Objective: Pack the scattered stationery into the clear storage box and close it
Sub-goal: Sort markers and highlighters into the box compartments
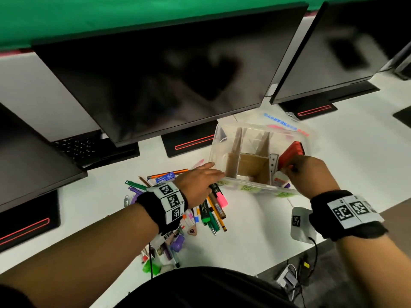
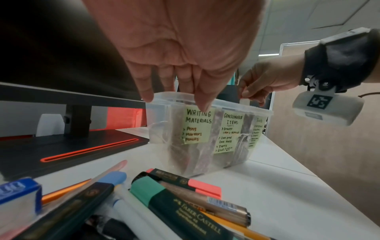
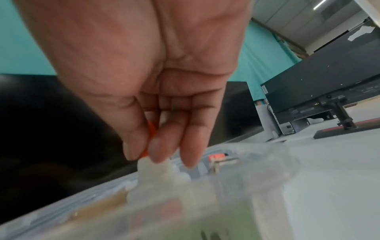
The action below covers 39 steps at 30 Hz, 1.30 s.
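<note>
The clear storage box (image 1: 249, 188) stands open on the white desk, split by cardboard dividers. Its front wall (image 2: 159, 125) carries yellow notes reading writing materials, consumable items and tools. My left hand (image 1: 212, 173) rests with straight fingers (image 2: 147, 95) on the box's near left rim. My right hand (image 1: 289, 171) is over the right compartment and pinches the top of a white glue bottle (image 1: 280, 180) with an orange cap; the pinch on the glue bottle (image 3: 153, 168) shows in the right wrist view. A red item (image 1: 291, 152) and a metal tool (image 1: 274, 162) stand in that compartment.
A pile of pens, markers and pencils (image 1: 211, 210) lies left of the box, under my left wrist, with highlighters (image 2: 174, 203) closest. The clear lid (image 1: 289, 127) lies behind the box. Monitors (image 1: 169, 74) and their stands (image 1: 189, 141) line the back. The desk edge runs near right.
</note>
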Tool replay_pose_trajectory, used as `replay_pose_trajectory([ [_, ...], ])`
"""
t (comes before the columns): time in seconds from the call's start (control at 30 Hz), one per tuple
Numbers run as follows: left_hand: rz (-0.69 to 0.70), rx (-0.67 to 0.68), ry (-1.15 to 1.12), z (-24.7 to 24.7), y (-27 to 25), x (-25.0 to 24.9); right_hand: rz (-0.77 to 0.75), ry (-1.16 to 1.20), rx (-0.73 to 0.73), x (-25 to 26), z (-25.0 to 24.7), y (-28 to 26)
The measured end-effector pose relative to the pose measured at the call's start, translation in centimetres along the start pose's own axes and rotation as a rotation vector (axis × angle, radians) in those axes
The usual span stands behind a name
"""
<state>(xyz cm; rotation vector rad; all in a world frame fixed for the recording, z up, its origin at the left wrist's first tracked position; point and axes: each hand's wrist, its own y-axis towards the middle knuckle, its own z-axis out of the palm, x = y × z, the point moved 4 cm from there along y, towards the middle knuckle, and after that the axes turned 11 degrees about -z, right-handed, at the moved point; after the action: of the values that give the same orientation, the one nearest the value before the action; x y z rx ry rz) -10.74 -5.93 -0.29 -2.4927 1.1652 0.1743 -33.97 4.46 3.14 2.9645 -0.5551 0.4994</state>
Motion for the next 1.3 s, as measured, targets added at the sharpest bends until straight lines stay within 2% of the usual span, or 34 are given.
replay_pose_trajectory([
  [0.17,0.016,0.031,0.032,-0.1,0.1,0.1,0.026,-0.033,0.231,-0.3,3.6,0.8],
  [0.27,0.030,0.030,0.030,0.0,0.2,0.4,0.057,-0.020,0.285,-0.2,4.4,1.2],
  [0.33,0.033,0.015,0.003,0.0,0.3,0.8,0.071,0.006,0.277,-0.1,4.5,1.2],
  [0.4,-0.014,-0.075,-0.087,-0.4,0.4,1.9,0.068,0.040,0.230,-0.2,4.4,0.9],
  [0.47,-0.121,-0.206,-0.190,-0.7,0.8,3.9,0.070,0.085,0.148,-0.5,4.4,0.3],
  [0.53,-0.269,-0.251,-0.210,-0.3,1.3,6.7,0.075,0.104,0.096,-0.7,4.6,-0.2],
  [0.63,-0.492,-0.093,-0.094,1.6,1.9,10.5,0.056,0.112,0.058,-0.9,5.0,-0.3],
  [0.7,-0.575,0.023,-0.027,2.9,1.8,11.9,0.051,0.117,0.048,-1.0,5.1,-0.2],
  [0.77,-0.593,0.083,0.011,3.9,1.7,12.6,0.047,0.107,0.048,-0.9,5.1,-0.2],
  [0.9,-0.594,0.095,0.061,4.6,1.9,12.8,-0.033,0.127,0.011,-0.3,4.5,-1.2],
  [1.03,-0.624,-0.003,-0.035,3.8,2.1,13.0,-0.144,0.239,0.038,-0.3,3.9,-2.4],
  [1.13,-0.591,-0.171,-0.161,1.4,1.9,11.7,-0.250,0.203,0.094,-0.3,3.9,-2.8],
  [1.23,-0.465,-0.373,-0.326,-1.3,1.6,8.8,-0.274,0.199,0.103,-0.3,3.8,-2.5],
  [1.3,-0.347,-0.425,-0.398,-2.3,1.4,6.1,-0.271,0.210,0.127,-0.2,3.6,-2.3],
])
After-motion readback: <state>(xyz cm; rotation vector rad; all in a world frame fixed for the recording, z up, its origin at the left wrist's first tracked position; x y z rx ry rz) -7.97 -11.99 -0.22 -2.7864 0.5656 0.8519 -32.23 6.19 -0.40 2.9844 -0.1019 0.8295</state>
